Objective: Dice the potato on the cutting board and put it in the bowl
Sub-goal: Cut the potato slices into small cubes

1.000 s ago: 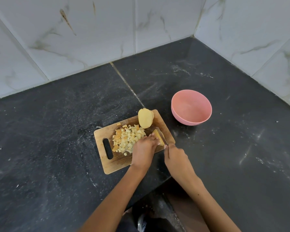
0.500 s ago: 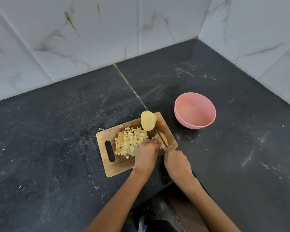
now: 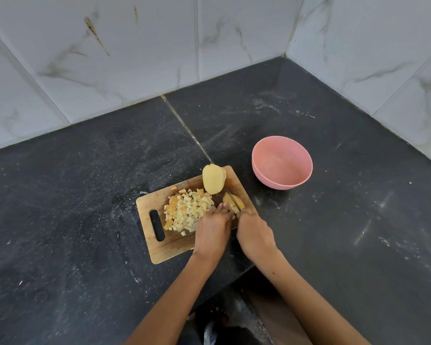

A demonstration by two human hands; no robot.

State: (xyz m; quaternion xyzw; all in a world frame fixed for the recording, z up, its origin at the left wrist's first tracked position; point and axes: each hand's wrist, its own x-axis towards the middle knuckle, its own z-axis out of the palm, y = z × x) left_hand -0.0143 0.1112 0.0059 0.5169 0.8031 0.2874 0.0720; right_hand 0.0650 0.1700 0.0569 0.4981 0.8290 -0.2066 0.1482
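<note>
A wooden cutting board (image 3: 159, 247) lies on the dark counter. A heap of diced potato (image 3: 187, 211) covers its middle. A peeled potato half (image 3: 213, 179) sits at the board's far edge. At the right edge lies a small potato piece (image 3: 234, 204); my left hand (image 3: 213, 231) holds it down with the fingertips. My right hand (image 3: 254, 235) grips a knife (image 3: 230, 197) whose blade rests in that piece. An empty pink bowl (image 3: 281, 161) stands to the right of the board.
The black stone counter (image 3: 85, 195) runs into a corner of white marble wall tiles (image 3: 135, 58). Its front edge drops away just behind my hands, with the floor visible below.
The knife blade has worked through the small potato piece, which looks shorter now. Both hands stay at the board's right edge. The camera has shifted slightly.
</note>
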